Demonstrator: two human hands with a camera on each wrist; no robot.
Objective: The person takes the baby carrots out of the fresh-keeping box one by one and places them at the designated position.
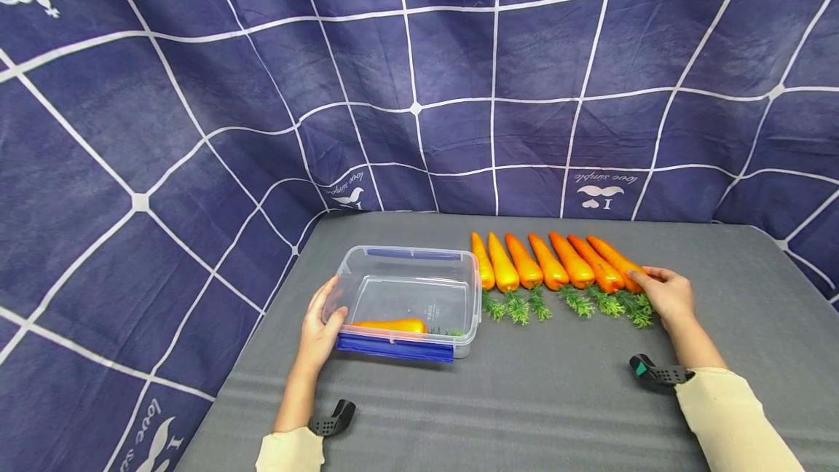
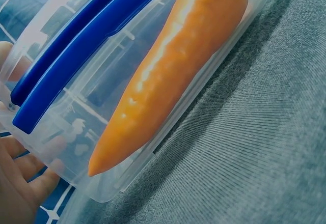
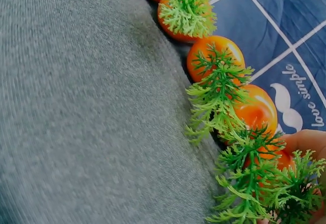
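A clear plastic food container point(image 1: 419, 279) with blue side clips stands without a lid on the grey table. My left hand point(image 1: 320, 326) grips its left end, thumb at the rim and fingers along the outside wall. Inside, one orange toy carrot point(image 2: 168, 76) lies along the near wall. To the right, several carrots point(image 1: 523, 261) lie side by side, tips away from me and green tops toward me. At the right end of this row my right hand point(image 1: 668, 293) grips the last carrot point(image 1: 616, 257) by its thick end; its leafy top point(image 3: 300, 183) partly hides the fingers in the right wrist view.
A blue curtain point(image 1: 452, 137) with white lines hangs behind and to the left of the table point(image 1: 524, 399). The row's leftmost carrot point(image 1: 482, 261) lies close by the container's right wall. Black straps with small devices point(image 1: 658, 371) sit on both wrists.
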